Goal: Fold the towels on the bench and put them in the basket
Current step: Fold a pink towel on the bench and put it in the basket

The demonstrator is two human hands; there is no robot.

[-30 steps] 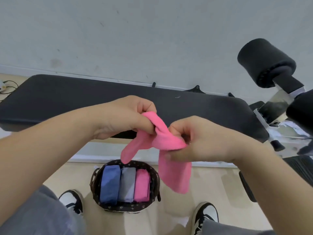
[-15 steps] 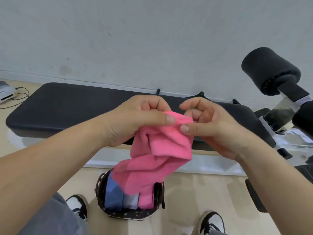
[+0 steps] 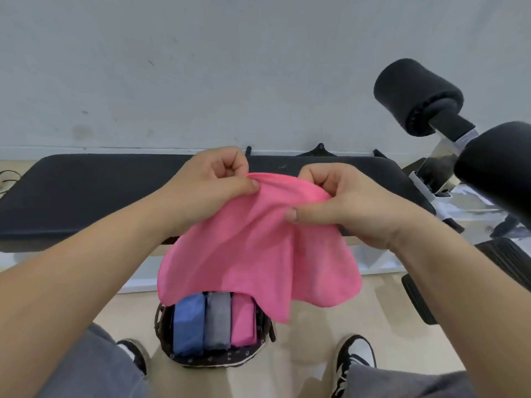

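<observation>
Head view: an unfolded pink towel [image 3: 253, 248] is pinched at its top edge by the left hand [image 3: 212, 185] and the right hand [image 3: 344, 205], held above the bench [image 3: 100, 196] near edge. Three folded towels [image 3: 218, 323] are already packed in the basket [image 3: 218, 360]; this one remains to be folded.

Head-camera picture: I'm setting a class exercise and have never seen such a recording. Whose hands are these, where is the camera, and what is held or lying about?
No machine here: a person works with bare hands. The picture comes from a wide-angle camera worn on their head, looking forward and down, so you see their own arms. The left hand and right hand each pinch the top edge of an unfolded bright pink cloth towel, which hangs between them. Behind it lies a long black padded bench. On the floor, between the black-and-white shoes, sits a dark woven basket holding a blue folded towel, a grey folded towel and a pink folded towel side by side.
</observation>
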